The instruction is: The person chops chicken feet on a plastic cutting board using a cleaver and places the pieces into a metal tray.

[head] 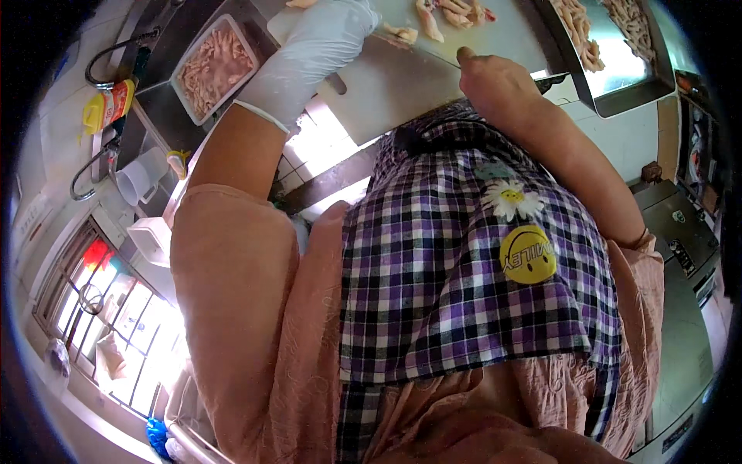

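Observation:
My left hand (353,23), in a white disposable glove, rests over the cutting board at the top edge of the view. Its fingers are partly hidden, so I cannot tell whether it grips anything. My bare right hand (495,81) is closed around a knife, whose thin blade (432,56) points left towards the glove. Just beyond the blade, close to the gloved fingers, lies a pale piece of chicken foot (401,33). More raw chicken feet (429,22) are farther back on the white cutting board (400,93).
At left, a white plastic tub (198,120) holds chicken feet in cloudy liquid. A steel tray (629,101) with two heaps of chicken feet stands at right. Curved faucets (95,66), a yellow bottle (107,107) and a clear plastic pitcher (139,177) are farther left.

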### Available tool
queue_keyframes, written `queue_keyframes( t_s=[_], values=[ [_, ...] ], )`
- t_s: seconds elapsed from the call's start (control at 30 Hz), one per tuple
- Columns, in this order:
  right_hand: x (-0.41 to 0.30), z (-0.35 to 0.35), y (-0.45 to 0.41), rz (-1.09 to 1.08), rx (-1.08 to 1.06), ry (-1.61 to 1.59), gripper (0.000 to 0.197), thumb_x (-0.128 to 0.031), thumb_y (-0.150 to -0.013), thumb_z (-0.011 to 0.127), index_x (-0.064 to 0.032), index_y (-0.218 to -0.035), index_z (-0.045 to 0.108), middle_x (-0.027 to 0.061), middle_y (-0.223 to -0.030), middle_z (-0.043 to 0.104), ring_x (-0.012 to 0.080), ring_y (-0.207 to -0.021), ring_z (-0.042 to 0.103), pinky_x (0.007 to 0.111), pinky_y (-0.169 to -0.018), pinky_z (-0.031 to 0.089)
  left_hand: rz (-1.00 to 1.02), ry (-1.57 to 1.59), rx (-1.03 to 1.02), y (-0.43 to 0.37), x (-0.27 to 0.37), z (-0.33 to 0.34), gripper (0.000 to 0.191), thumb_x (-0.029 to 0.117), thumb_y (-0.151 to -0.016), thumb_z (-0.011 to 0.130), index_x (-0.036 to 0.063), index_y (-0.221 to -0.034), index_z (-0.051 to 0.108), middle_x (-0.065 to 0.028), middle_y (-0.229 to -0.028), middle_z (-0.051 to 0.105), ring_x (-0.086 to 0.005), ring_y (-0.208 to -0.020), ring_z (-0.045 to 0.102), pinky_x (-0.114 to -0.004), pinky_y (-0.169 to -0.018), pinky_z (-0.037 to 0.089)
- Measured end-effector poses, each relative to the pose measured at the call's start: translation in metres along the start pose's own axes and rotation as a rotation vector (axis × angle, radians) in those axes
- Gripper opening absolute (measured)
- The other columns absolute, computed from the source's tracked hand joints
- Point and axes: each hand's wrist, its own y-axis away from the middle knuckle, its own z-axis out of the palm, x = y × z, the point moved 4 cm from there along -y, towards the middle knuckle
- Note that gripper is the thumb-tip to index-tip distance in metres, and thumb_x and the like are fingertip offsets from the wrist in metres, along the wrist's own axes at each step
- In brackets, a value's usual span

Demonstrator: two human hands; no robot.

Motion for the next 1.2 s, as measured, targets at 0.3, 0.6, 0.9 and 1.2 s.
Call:
queue_keyframes(
  t_s=[0.3,0.6,0.9,1.2],
  values=[
    [0.011,-0.004,0.010,0.044,-0.132,-0.063,0.018,-0.005,-0.079,0.052,0.0028,-0.094,0.048,0.0225,-0.069,0.062,0.0374,-0.067,0.063,0.044,-0.058,0.051,-0.065,0.097,0.001,-0.003,0.013,-0.012,0.012,0.006,-0.074,0.057,0.0069,-0.084,0.063,-0.0128,-0.081,0.062,-0.0273,-0.076,0.063,-0.038,-0.062,0.052],
    [-0.006,0.005,0.001,0.055,-0.084,-0.049,0.017,-0.005,-0.080,0.050,0.0040,-0.095,0.048,0.0218,-0.072,0.063,0.0357,-0.069,0.065,0.042,-0.060,0.052,-0.170,0.094,-0.163,-0.004,-0.004,-0.004,0.014,0.004,-0.073,0.057,0.0071,-0.085,0.062,-0.0134,-0.086,0.063,-0.0296,-0.079,0.063,-0.039,-0.068,0.052],
    [0.022,0.024,0.037,0.182,-0.147,-0.120,0.017,-0.008,-0.082,0.046,0.0037,-0.094,0.048,0.0253,-0.073,0.062,0.0424,-0.071,0.062,0.051,-0.066,0.048,-0.100,0.147,-0.112,-0.024,0.040,-0.005,0.013,0.000,-0.069,0.057,0.0041,-0.081,0.060,-0.0149,-0.083,0.063,-0.0327,-0.080,0.063,-0.041,-0.067,0.052],
    [0.011,0.016,0.012,0.176,-0.134,-0.098,0.020,-0.011,-0.086,0.043,0.0034,-0.097,0.051,0.0249,-0.083,0.064,0.0398,-0.081,0.063,0.047,-0.070,0.050,-0.158,0.045,-0.212,-0.021,0.017,-0.002,0.019,0.003,-0.071,0.062,0.0028,-0.089,0.066,-0.0141,-0.093,0.066,-0.0281,-0.087,0.065,-0.039,-0.078,0.052]
  ],
)
